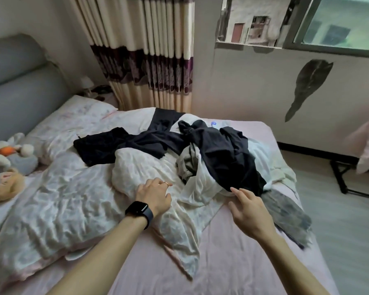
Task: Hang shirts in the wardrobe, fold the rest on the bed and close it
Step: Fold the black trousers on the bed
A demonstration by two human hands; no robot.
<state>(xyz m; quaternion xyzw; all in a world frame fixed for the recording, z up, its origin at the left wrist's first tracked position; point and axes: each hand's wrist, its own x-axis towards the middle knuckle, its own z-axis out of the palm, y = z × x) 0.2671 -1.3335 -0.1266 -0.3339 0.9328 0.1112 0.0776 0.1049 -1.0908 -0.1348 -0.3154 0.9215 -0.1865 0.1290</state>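
Sorting is only beginning. The heap of crumpled black, grey and white garments (217, 158) lies mid-bed. The right hand (249, 207), fingers loosely spread and empty, nears its dark hem. The left hand (153, 196) bends onto the white crumpled quilt (73, 201), its grip unclear. Next, one piece probably needs pinching free.

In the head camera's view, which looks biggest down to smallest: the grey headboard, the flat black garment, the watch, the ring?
1. grey headboard, though partly cut off by the frame edge
2. flat black garment, fairly close to the headboard
3. watch
4. ring
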